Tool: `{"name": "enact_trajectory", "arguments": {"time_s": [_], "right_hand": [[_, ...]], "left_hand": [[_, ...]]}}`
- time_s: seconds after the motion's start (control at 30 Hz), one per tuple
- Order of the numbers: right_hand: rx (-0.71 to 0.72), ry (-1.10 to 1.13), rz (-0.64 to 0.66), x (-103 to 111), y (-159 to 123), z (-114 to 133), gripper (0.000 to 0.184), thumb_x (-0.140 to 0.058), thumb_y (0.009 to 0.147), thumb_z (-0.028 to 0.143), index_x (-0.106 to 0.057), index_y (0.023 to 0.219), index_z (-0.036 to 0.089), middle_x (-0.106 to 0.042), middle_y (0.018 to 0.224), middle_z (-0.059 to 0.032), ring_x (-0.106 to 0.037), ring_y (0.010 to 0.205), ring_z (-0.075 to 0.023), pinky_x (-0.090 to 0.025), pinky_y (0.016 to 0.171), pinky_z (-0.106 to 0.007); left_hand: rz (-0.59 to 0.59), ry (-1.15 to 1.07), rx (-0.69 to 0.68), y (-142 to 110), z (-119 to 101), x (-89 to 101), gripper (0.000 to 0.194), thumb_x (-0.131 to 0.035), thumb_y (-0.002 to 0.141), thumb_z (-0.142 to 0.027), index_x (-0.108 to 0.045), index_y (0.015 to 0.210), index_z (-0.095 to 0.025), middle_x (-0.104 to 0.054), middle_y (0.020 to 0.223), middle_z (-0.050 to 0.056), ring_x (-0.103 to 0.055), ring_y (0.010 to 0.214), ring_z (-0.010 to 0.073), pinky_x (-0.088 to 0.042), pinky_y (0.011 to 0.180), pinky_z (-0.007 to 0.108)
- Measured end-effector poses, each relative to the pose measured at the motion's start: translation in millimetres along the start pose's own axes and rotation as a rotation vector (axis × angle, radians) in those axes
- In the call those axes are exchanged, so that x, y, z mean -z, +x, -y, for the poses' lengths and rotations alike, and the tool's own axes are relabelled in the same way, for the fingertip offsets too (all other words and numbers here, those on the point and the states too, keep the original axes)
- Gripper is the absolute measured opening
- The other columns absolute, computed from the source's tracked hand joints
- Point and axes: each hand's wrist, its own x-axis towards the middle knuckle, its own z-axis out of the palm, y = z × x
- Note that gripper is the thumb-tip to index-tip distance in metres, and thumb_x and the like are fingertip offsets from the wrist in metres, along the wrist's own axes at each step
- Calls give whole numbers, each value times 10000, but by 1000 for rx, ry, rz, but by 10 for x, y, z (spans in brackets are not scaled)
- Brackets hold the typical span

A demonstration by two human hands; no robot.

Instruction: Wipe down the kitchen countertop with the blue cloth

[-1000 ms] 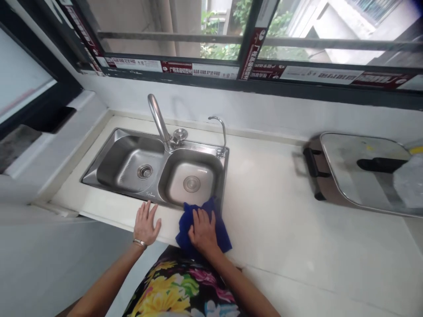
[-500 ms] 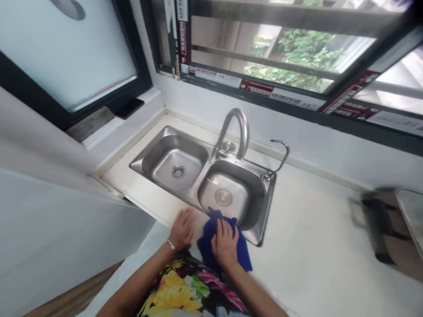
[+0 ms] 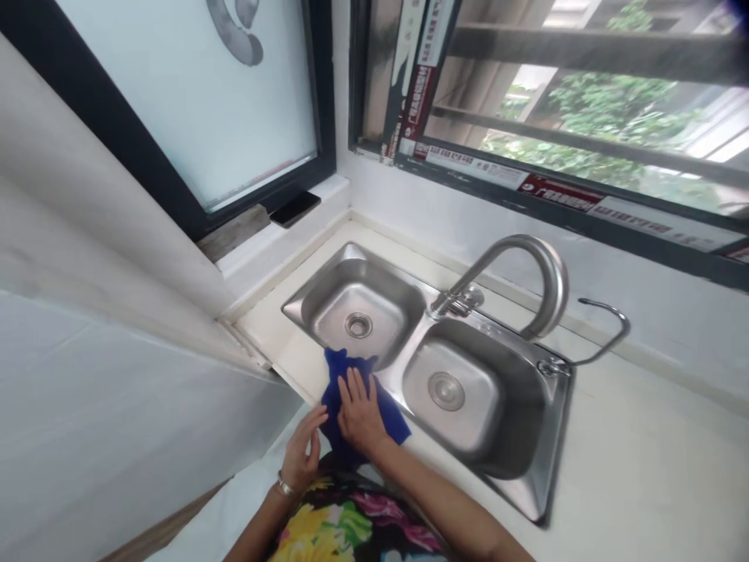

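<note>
A blue cloth (image 3: 389, 414) lies bunched on the strip of counter in front of the left sink basin (image 3: 366, 300), its far edge reaching the basin's rim. My right hand (image 3: 360, 414) holds the cloth down against the counter, fingers laid over it. Just left of the cloth is my left hand (image 3: 304, 449), open, its thumb apart from its fingers and nothing held. Its fingertips are close to the cloth's edge; whether they touch it I cannot tell.
The right basin (image 3: 450, 375) adjoins the left one. A curved faucet (image 3: 527, 242) rises behind them, and a thin spout (image 3: 620, 320) stands at the right corner. A dark flat object (image 3: 296, 209) lies on the left ledge, below the frosted window (image 3: 193, 86).
My right hand has slid the cloth left along the front counter, from the right basin to the left one. My left hand has lifted off the counter, and the view has shifted left.
</note>
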Motion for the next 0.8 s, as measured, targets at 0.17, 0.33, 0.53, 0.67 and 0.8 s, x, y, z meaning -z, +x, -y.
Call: {"name": "enact_trajectory", "arguments": {"time_s": [0.17,0.33,0.53,0.67,0.8], "right_hand": [[150,26,40,5,420,168,717,-493,927,368,-320,1548,57,-239,1619,-241,-139,1525,-373,-25,1222,-612],[271,53,47,-30,765,302,697,-463,947,384,-311,1559,86,-231,1631,-207,-154,1529,-330,1,1235,-586],[397,104,53,-170,1265,390,622,-449,946,297,-366,1543,145,-296,1625,-125,-215,1518,-239,-15,1258,-506],[479,152,50,-283,1658,468,575,-446,934,243,-434,1505,168,-348,1606,-92,-264,1502,-212,-64,1257,-484],[528,197,98,-382,2029,582,566,-440,921,215,-462,1485,171,-355,1602,-81,-273,1501,-214,-93,1249,-492]], "left_hand": [[-154,78,58,-20,44,186,470,-424,950,-104,-546,1371,-276,-629,1386,97,-527,1365,225,-506,1112,502],[-266,29,268,-90,164,278,388,-417,973,-173,-609,1295,-276,-662,1343,91,-609,1272,214,-540,1080,476],[-246,37,346,-386,254,376,382,-413,960,-177,-702,1177,-302,-724,1243,61,-623,1258,218,-552,1063,477],[-240,101,413,-755,238,462,390,-424,943,-176,-725,1136,-330,-725,1244,59,-629,1251,234,-561,1047,482],[-264,146,470,-1087,214,511,394,-429,934,-201,-726,1119,-381,-730,1233,43,-642,1228,241,-582,1022,465]]}}
